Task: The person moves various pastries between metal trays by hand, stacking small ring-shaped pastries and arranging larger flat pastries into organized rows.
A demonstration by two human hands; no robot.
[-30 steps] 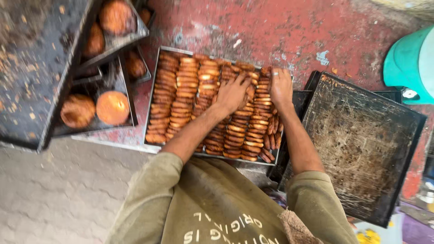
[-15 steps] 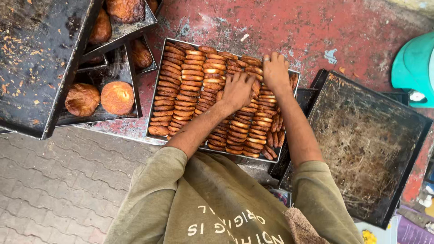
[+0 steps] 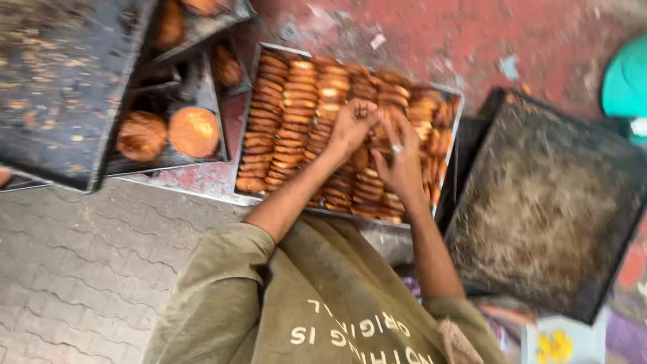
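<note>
Red, worn floor [image 3: 472, 40] runs across the far side of what I see, and grey paving blocks [image 3: 74, 283] lie nearer to me on my left. Between them sits a metal tray [image 3: 450, 145] packed with rows of round brown biscuits [image 3: 286, 101] standing on edge. Both my hands are over the middle of that tray. My left hand [image 3: 350, 125] is curled, fingertips pinched on something small and dark among the biscuits; the blur keeps me from saying whether it is a biscuit or a crumb. My right hand [image 3: 401, 165], with a ring on one finger, lies just beside it with loosely bent fingers resting on the biscuit rows, touching them but, as far as I can tell, gripping nothing. To my right lies a dark, crusted empty baking tray [image 3: 552, 202], its edge near the biscuit tray. On my left, another dark tray [image 3: 54, 87] overlaps small tins holding round golden cakes [image 3: 193, 131]. A teal container [image 3: 627, 84] shows at the far right edge.
</note>
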